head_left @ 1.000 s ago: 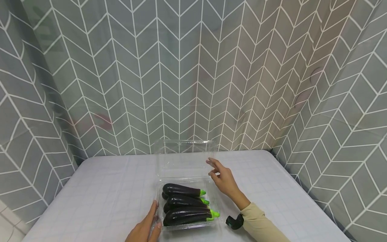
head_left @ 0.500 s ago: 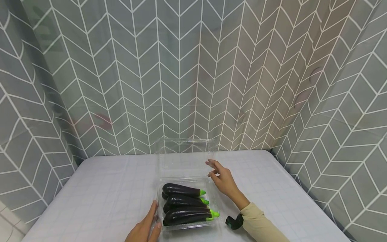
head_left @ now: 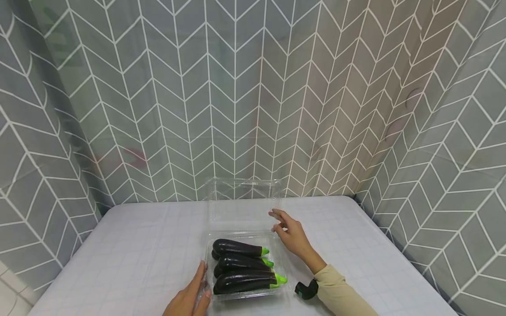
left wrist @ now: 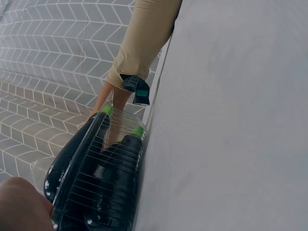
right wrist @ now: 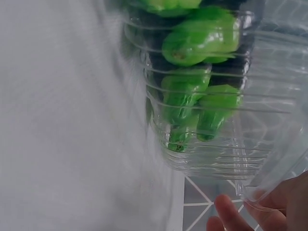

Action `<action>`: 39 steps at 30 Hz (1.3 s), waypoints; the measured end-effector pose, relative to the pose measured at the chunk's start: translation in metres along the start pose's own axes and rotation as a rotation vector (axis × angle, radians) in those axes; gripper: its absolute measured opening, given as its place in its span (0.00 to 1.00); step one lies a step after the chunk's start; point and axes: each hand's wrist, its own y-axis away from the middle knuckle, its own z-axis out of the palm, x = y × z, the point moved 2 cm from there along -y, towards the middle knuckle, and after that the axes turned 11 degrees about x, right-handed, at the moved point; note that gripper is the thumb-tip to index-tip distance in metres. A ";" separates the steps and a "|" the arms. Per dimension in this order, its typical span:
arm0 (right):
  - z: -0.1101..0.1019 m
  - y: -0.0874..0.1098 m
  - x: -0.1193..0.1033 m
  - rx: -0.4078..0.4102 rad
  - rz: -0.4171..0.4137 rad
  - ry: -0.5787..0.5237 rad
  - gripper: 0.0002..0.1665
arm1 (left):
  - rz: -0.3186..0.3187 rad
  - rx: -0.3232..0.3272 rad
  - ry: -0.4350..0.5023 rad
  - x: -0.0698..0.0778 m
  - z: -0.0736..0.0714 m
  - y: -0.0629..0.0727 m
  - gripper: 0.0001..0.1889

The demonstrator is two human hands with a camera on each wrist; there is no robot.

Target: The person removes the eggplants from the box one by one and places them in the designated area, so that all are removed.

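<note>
A clear plastic clamshell container (head_left: 253,297) holds several dark eggplants (head_left: 245,281) with bright green stem ends. Its hinged lid (head_left: 241,215) stands raised at the far side. My left hand (head_left: 189,294) rests along the container's left wall, fingers extended and thumb at the near corner. In the left wrist view, part of that hand (left wrist: 21,204) shows beside the eggplants. My right hand (head_left: 291,230) is at the lid's right edge, thumb and fingers apart. In the right wrist view, its fingers (right wrist: 228,211) lie by the clear rim, below the green stems (right wrist: 202,43).
The container sits on a table with a pale checked cloth (head_left: 138,245). A black wrist device (head_left: 307,289) shows beside the right sleeve (head_left: 344,292). Grey chevron-patterned curtains (head_left: 237,109) enclose the table at the back and sides.
The lid's far edge has risen slightly in the head view. My right fingertips have shifted down a little. The left hand and the eggplants have stayed in place.
</note>
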 end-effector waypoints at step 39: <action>0.003 0.003 0.014 -0.101 0.218 -0.107 0.24 | -0.011 -0.015 0.021 -0.001 0.000 -0.002 0.38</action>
